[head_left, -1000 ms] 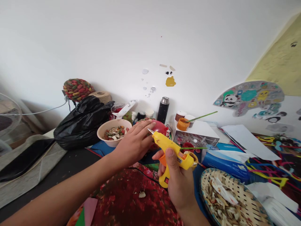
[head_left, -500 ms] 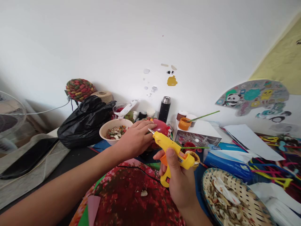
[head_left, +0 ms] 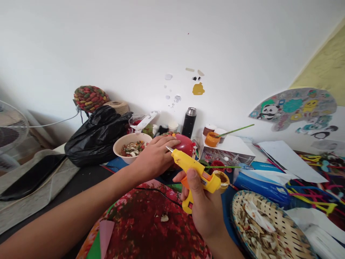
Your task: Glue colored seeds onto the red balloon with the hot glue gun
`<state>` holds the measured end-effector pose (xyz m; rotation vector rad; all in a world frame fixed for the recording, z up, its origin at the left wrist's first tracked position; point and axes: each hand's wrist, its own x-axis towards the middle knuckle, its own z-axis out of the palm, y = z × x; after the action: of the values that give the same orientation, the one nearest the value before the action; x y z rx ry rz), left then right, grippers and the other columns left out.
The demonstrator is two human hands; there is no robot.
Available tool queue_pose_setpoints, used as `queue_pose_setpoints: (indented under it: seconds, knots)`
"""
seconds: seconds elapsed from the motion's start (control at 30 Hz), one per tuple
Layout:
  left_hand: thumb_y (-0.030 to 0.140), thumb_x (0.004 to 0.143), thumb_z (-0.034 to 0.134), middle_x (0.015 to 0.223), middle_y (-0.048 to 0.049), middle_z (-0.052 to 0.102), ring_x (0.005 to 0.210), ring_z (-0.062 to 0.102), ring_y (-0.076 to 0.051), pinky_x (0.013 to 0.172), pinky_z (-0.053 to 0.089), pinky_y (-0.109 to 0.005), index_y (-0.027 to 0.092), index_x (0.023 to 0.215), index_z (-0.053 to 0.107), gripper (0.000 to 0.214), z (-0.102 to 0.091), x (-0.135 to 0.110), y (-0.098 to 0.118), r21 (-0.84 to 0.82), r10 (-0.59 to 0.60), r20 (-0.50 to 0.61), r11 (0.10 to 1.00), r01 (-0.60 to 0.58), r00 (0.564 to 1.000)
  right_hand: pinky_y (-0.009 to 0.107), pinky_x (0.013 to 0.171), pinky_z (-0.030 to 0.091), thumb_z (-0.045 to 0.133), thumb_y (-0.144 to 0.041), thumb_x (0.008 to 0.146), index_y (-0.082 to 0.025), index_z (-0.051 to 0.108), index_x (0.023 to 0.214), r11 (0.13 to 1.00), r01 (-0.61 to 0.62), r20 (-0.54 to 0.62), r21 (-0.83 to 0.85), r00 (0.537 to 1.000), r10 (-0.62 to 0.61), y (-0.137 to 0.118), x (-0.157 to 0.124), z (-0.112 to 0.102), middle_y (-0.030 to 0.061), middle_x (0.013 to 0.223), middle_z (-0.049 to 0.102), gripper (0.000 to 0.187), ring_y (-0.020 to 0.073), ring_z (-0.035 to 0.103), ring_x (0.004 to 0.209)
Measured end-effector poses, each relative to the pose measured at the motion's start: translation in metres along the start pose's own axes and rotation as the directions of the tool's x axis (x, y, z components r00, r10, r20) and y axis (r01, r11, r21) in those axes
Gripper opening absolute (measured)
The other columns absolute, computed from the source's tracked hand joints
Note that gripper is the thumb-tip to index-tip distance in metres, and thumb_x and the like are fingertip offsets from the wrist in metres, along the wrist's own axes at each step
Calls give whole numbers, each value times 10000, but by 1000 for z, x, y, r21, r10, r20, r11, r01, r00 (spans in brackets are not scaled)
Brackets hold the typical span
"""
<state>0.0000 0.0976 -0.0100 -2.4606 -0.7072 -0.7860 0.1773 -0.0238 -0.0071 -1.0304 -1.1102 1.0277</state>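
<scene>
My right hand (head_left: 202,205) is closed round the handle of a yellow glue gun (head_left: 194,172), whose metal nozzle points up and left toward a red balloon (head_left: 184,145). My left hand (head_left: 154,157) rests on the balloon's left side, fingers curved over it, and partly hides it. The balloon sits behind a red floral cloth (head_left: 151,223) that covers the table in front of me. A cord runs from the gun across the cloth.
A cream bowl (head_left: 126,141) of coloured shells and a black plastic bag (head_left: 94,136) lie to the left. A black flask (head_left: 189,122), paint pots (head_left: 212,138) on a box, and a woven tray (head_left: 269,226) of shells stand right. A fan (head_left: 10,129) is far left.
The view has shifted slightly; both hands keep their grip. The glue gun's nozzle has drawn a little nearer my left fingers on the balloon.
</scene>
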Motion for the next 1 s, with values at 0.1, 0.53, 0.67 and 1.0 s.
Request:
queue_pose_setpoints:
  seconds: [0.1, 0.53, 0.67, 1.0]
  knots:
    - [192, 1061, 676, 1438, -121, 773, 1372, 687, -306, 1197, 522, -491, 228, 1106, 816, 151, 0, -1, 0, -16, -9, 7, 1000, 9, 1000, 222, 480, 441, 714, -847, 929, -164, 848, 798, 1000, -11, -10, -7, 1000, 11, 0, -1, 1, -5, 567, 581, 708, 125, 532, 515]
    - [161, 1031, 696, 1437, -169, 777, 1383, 698, -361, 1139, 584, -546, 165, 1163, 775, 154, -1, 0, 7, -108, -114, 54, 987, 119, 992, 219, 475, 382, 685, -787, 997, -162, 854, 808, 999, 49, 88, 7, 995, -49, 3, 3, -2, -17, 576, 547, 674, 120, 506, 523]
    - [173, 1037, 683, 1434, -149, 780, 1406, 684, -356, 1180, 557, -564, 182, 1204, 768, 188, 2, -2, 6, -162, -149, 34, 975, 152, 988, 230, 491, 384, 663, -772, 1020, -164, 853, 813, 997, 73, 104, -18, 992, -70, 2, 3, -2, -19, 579, 541, 670, 122, 497, 527]
    - [215, 1065, 672, 1446, -151, 772, 1393, 680, -365, 1146, 553, -563, 210, 1246, 806, 225, 4, -1, 8, -101, -117, 37, 988, 121, 992, 245, 467, 385, 638, -791, 1019, -175, 857, 807, 993, 103, 104, -53, 990, -97, 0, 3, 0, -17, 556, 540, 688, 130, 482, 501]
